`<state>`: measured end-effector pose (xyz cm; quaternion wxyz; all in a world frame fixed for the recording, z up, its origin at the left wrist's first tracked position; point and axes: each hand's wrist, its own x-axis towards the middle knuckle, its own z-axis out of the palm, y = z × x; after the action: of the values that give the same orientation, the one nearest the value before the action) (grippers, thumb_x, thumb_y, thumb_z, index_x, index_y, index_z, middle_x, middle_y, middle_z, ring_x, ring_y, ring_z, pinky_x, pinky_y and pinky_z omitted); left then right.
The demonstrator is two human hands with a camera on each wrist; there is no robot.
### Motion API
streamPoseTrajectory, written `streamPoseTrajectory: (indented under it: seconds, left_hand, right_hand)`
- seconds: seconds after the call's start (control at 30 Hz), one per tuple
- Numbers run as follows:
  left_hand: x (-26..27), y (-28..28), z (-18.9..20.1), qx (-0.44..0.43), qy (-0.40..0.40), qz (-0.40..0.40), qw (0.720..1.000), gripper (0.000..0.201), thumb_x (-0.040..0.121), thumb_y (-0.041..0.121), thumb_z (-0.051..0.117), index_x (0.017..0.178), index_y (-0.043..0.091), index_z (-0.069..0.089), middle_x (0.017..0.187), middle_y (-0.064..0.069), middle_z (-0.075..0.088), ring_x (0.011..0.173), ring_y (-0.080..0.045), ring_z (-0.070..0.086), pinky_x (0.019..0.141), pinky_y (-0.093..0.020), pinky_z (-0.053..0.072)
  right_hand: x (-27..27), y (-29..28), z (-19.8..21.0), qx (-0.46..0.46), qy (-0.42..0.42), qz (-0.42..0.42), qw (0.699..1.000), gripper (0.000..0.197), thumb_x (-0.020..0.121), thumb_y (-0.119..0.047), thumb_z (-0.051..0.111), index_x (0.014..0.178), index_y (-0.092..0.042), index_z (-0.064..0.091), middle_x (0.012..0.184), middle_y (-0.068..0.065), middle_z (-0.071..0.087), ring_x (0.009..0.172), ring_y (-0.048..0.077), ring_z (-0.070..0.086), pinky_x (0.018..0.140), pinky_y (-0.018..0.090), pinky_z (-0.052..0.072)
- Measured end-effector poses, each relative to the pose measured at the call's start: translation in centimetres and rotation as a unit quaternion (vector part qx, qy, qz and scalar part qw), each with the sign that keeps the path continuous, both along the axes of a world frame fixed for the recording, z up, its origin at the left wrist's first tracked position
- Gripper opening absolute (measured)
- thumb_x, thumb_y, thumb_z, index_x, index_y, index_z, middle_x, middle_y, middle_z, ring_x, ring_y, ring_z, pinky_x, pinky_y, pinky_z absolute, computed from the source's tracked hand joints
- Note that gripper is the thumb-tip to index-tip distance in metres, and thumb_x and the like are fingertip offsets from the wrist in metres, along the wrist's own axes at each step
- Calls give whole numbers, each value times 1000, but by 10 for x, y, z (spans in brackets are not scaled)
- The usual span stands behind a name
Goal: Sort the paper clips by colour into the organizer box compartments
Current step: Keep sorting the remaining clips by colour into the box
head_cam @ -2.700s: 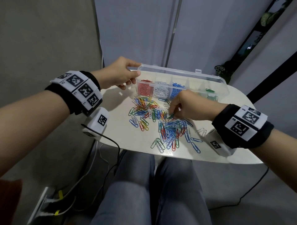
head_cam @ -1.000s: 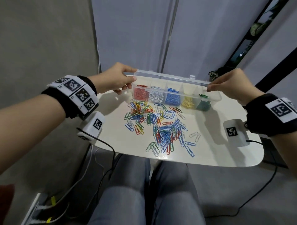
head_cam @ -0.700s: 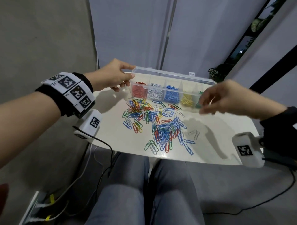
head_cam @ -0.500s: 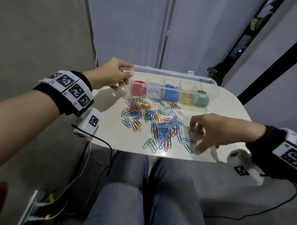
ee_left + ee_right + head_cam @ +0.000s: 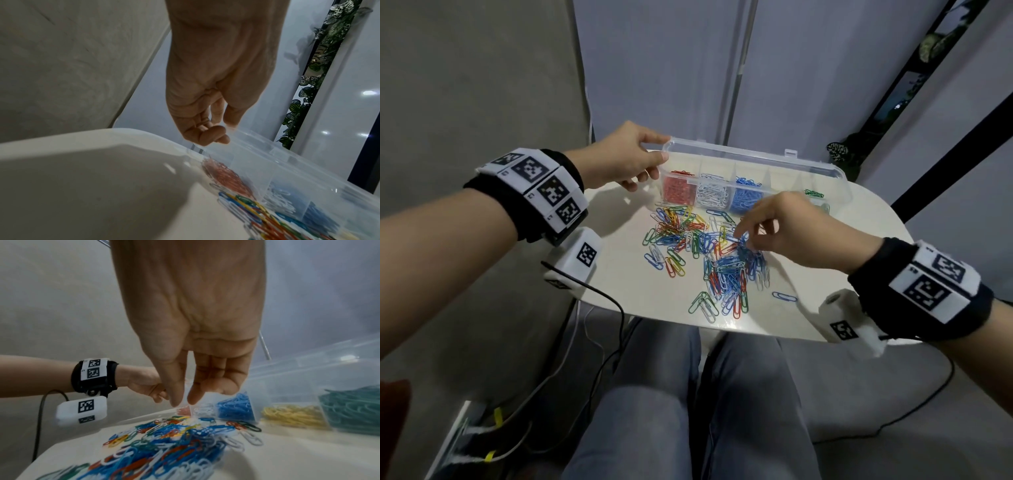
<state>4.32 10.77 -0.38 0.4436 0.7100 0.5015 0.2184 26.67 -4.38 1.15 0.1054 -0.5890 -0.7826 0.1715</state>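
The organizer box (image 5: 835,178) is a clear plastic one sitting at the far edge of the white table (image 5: 626,274), long axis running left to right across the view, lid propped open toward the back. Compartments go red, white, blue, yellow, green from left to right, and in the right wrist view the yellow and green ones (image 5: 349,405) look decently filled. The loose paper clips (image 5: 709,253) are a mixed-colour tangle on the table just in front of the box, pointing every which way, with one blue clip (image 5: 784,296) lying off on its own to the right. Left hand (image 5: 619,164) comes in from the left, thumb and fingers pinching the left end of the lid's edge. Right hand (image 5: 787,229) reaches in from the right, palm down over the pile, thumb and index fingertips (image 5: 180,395) close together and pointing down at the clips. Can't tell whether there's actually a clip caught between them, too blurry. Both wrists have black bands with printed marker squares.
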Motion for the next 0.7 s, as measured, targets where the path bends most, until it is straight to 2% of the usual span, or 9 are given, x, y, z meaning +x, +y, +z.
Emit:
streamPoseTrajectory:
  seconds: [0.1,0.17,0.23,0.33,0.43,0.5,0.53,0.6,0.7]
  left_hand:
    - [0,1,-1,0,0,1,1000,48,98,22,55,144,21,43,71,-5,58,48,-8,44,45,-23,43]
    - [0,0,0,-1,1,-1,1000,49,98,22,55,145,21,42,72,-6,59,51,-10,44,45,-23,43]
    - [-1,0,0,-1,2,-1,1000,49,98,22,55,145,21,41,72,-5,59,52,-11,44,46,-23,43]
    - [-1,1,0,-2,2,-2,1000,50,98,22,55,146,21,41,72,-5,59,52,-11,44,46,-24,44]
    - [-1,1,-1,-2,1,-2,1000,50,98,22,55,146,21,41,72,-5,59,52,-11,45,46,-24,44]
    - [-1,1,-1,-2,-2,-2,1000,50,98,22,56,146,20,41,71,-5,59,51,-10,45,45,-24,44]
    - [-1,1,-1,-2,-2,-2,1000,50,98,22,55,146,20,41,70,-4,59,50,-10,45,46,-24,44]
    - [-1,1,-1,-3,-3,-2,1000,50,98,21,55,146,20,41,71,-5,58,52,-11,45,47,-25,43]
    - [-1,1,-2,-4,-7,-3,1000,49,98,21,55,145,19,42,70,-6,58,51,-12,44,46,-24,43]
  right_hand:
    - [-8,-2,-2,-39,-10,40,998,24,81,-17,76,104,-23,75,86,-11,65,70,3,56,64,25,42]
    - [-14,-5,-3,-90,-55,58,993,47,75,-33,81,119,-23,68,99,-6,66,84,11,60,73,29,49]
    - [-20,-6,-6,-101,-105,63,987,59,69,-41,83,121,-21,65,102,-2,66,88,17,60,77,33,50]
    - [-21,-2,-13,-64,-95,55,992,34,73,-28,82,102,-16,70,94,0,68,82,18,61,76,37,51]
    - [-18,7,-15,-62,-76,19,995,16,78,-13,77,94,-11,74,88,-1,71,74,11,62,72,24,52]
    - [-15,12,-14,-65,-43,-22,997,15,77,-9,78,91,-10,75,78,-6,68,63,-2,57,61,7,44]
    - [-12,14,-13,-72,-9,-46,996,15,76,-9,80,90,-9,76,73,-8,66,58,-5,57,57,4,42]
    - [-7,17,-10,-93,73,-97,988,15,74,-7,81,88,-7,76,70,-7,67,53,-5,57,56,5,44]
    - [-1,16,-6,-136,186,-149,962,12,74,-1,78,84,3,74,70,10,68,53,8,53,51,19,46]
